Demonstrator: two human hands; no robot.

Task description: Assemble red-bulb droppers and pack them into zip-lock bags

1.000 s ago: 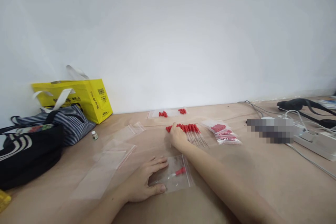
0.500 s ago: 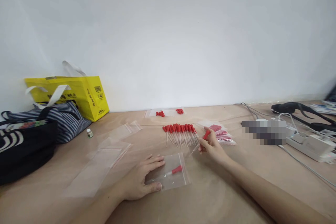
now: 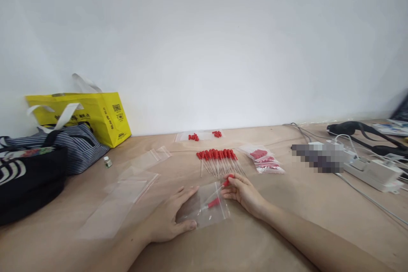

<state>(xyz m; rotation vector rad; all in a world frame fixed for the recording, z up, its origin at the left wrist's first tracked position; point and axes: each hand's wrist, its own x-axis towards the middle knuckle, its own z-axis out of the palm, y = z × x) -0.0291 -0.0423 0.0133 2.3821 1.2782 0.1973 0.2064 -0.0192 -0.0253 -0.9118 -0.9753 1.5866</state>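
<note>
1. With the near clear bag (image 3: 207, 219) as the clock's centre and twelve towards the wall (image 3: 239, 51), the left hand (image 3: 167, 219) lay at nine, fingers and thumb spread open, pressing its edge.
2. The right hand (image 3: 247, 195) was at two, fingertips pinched around the red bulb of a dropper (image 3: 228, 180). Its thin stem slanted towards eight across the bag's mouth; whether the tip was inside or above the film could not be told.
3. Another red-bulbed dropper (image 3: 213, 203) lay inside that bag.
4. A row of droppers (image 3: 218, 154) stretched near twelve, loose red bulbs (image 3: 193, 137) beyond, and bags with red pieces (image 3: 267, 163) at two. Flat clear bags (image 3: 110, 210) lay at nine.
5. The main risk, as judged, was the stem catching on the bag's lip: a mouth barely parted, or too steep an angle, could fold the film or bend the stem.
6. Too light a press from the left hand could let the bag skid; gripping only the soft bulb could let the stem swing or work loose.
7. The inner dropper could block the tip if the two crossed.
</note>
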